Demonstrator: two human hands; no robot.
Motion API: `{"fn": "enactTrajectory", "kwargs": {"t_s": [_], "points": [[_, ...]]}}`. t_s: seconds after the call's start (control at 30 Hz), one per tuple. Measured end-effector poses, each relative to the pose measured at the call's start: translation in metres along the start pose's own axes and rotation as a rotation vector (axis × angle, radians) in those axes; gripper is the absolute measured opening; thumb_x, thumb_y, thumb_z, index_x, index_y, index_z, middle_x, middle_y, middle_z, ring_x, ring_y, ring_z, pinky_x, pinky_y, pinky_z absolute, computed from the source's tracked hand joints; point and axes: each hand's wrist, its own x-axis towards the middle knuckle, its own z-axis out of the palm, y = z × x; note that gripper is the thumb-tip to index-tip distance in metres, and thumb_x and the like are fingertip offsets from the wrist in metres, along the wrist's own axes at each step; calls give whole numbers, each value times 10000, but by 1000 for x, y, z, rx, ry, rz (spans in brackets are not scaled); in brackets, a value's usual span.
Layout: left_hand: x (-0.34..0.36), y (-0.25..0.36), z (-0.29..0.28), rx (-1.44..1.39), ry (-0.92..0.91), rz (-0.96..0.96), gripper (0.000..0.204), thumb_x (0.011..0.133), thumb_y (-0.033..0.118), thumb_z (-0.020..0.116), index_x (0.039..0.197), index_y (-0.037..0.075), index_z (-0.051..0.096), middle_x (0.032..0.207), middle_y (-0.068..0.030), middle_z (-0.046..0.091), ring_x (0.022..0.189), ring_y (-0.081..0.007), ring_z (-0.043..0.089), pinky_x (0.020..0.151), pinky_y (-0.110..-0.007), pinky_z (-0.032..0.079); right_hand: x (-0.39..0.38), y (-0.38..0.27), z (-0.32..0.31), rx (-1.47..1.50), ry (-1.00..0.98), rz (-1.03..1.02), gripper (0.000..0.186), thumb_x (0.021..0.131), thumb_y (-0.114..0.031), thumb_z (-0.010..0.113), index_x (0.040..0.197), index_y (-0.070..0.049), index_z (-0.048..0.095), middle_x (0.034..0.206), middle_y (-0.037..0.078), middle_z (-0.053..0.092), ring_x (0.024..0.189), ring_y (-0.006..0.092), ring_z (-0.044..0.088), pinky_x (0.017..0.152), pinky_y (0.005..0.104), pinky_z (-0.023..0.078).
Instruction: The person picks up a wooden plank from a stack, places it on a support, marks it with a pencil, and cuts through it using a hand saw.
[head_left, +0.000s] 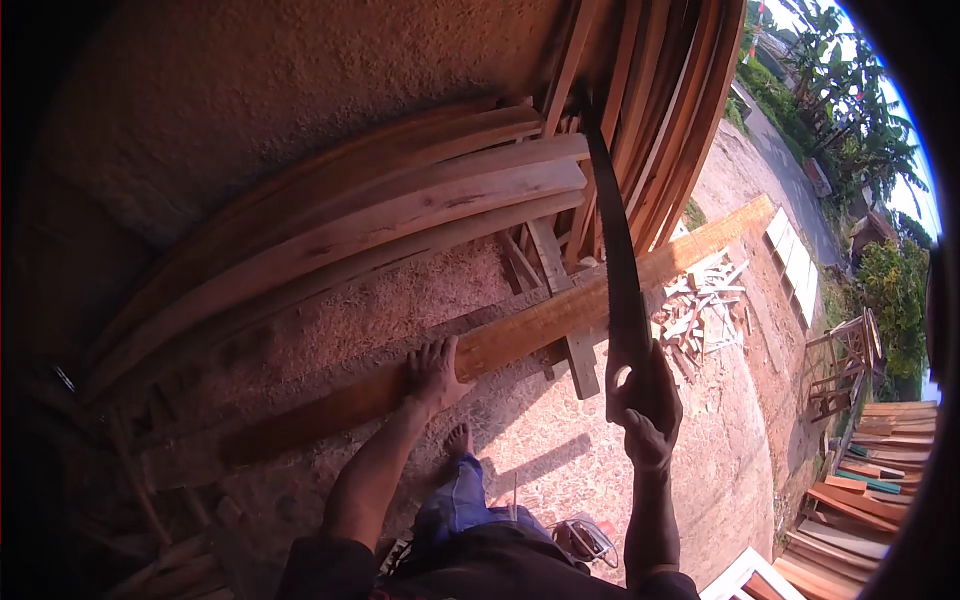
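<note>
My right hand (pixel 648 412) is closed around the handle of a handsaw (pixel 622 250). The long dark blade points away from me and passes across a long wooden plank (pixel 520 338); whether its teeth touch the wood I cannot tell. The plank runs from lower left to upper right, with its far end in sunlight. My left hand (pixel 434 374) lies on the plank, left of the saw, fingers spread over its surface. Beneath the plank, near the blade, a short wooden crosspiece (pixel 580 362) sticks out.
Long boards (pixel 450 185) are stacked beyond the plank, and tall timbers (pixel 670 110) lean behind the saw tip. Wood offcuts (pixel 700 305) are heaped on the ground to the right. A power tool (pixel 585 540) sits near my legs. More planks (pixel 850 510) lie at far right.
</note>
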Motion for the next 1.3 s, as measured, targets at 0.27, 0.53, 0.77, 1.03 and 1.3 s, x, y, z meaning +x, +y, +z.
{"fn": "enactTrajectory", "kwargs": {"t_s": [0.27,0.53,0.77,1.03,1.3], "points": [[-24,1,11,-17,36,-17,977,705,644,736,1453,134,368,1396,-144,481,1293,-337,430,1041,-588,310,-190,28,-40,-931,377,-226,502,897,-131,601,1362,42,523,1244,236,631,859,259,670,691,324,541],[1,10,30,-74,267,-376,473,972,430,390,999,81,709,1015,-171,716,1022,-364,649,945,-526,425,-247,65,-23,-989,133,-266,359,847,-19,644,1206,-2,656,1119,166,704,903,288,723,685,333,566],[-3,40,6,-43,156,-446,581,982,516,371,981,78,753,1027,-186,716,1042,-344,649,953,-498,412,-255,117,-27,-779,-28,-267,490,763,-97,751,1215,37,619,1106,215,695,626,285,683,501,346,501],[3,28,18,-83,221,-423,662,915,659,433,921,90,770,917,-214,721,912,-373,685,901,-498,431,-251,135,-27,-746,-50,-359,452,793,-108,746,1207,30,629,1143,220,686,658,294,697,521,343,511],[13,17,40,-304,332,-427,659,891,663,484,791,78,770,825,-200,718,864,-377,695,884,-497,441,-250,121,-23,-602,-17,-239,418,877,-138,691,1221,87,611,1125,246,684,961,339,710,759,375,564]]}}
